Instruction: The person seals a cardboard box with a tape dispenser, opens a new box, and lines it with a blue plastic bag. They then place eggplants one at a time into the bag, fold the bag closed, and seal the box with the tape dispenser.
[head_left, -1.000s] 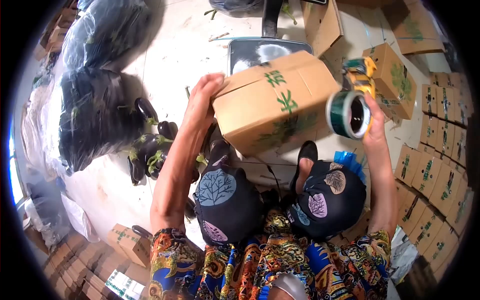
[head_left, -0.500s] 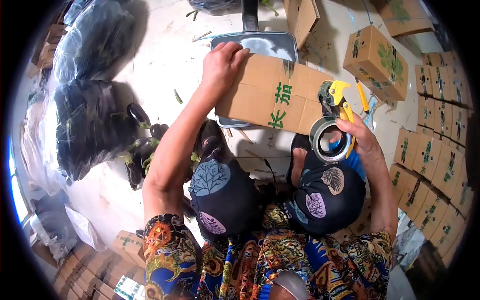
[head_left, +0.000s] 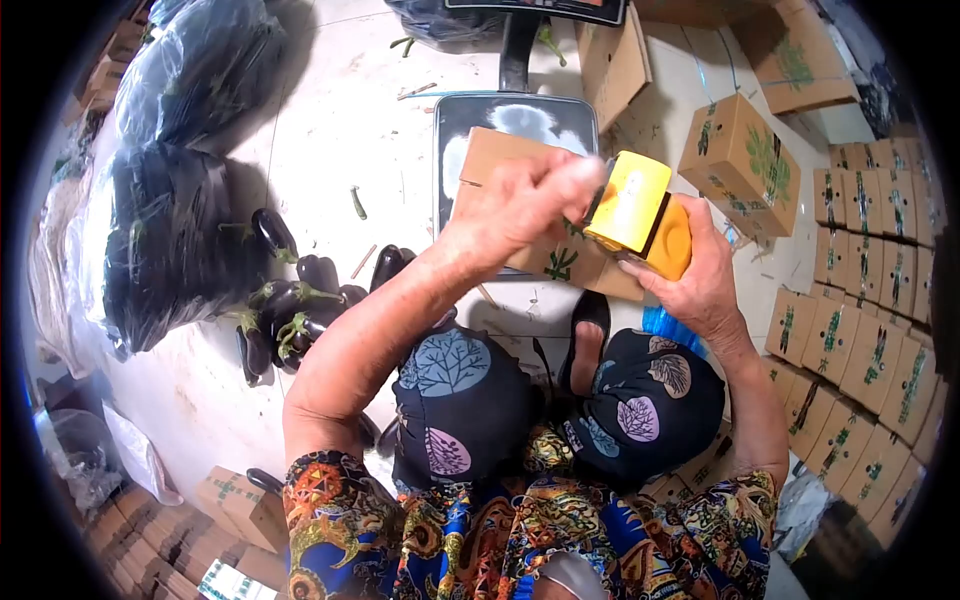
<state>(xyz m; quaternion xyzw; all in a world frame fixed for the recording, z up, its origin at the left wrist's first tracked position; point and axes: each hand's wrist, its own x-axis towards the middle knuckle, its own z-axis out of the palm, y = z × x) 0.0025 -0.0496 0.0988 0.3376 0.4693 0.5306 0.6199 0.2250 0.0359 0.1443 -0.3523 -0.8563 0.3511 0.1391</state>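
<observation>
My right hand grips a yellow tape dispenser, raised above the carton and turned with its broad yellow side up. At the dispenser's left edge, my left hand has its fingers curled and slightly blurred; whatever they pinch is hidden. Beneath both hands a brown cardboard carton with green print lies on the platform of a floor scale. My hands and the dispenser cover much of the carton's top.
Loose eggplants lie left of my knees, beside dark plastic bags. A printed carton stands right of the scale, with an opened carton behind it. Stacked cartons line the right side, and more are at lower left.
My left hand has left the carton's far left corner and come right to the dispenser. The dispenser has turned over and moved left over the carton. The view has shifted slightly.
</observation>
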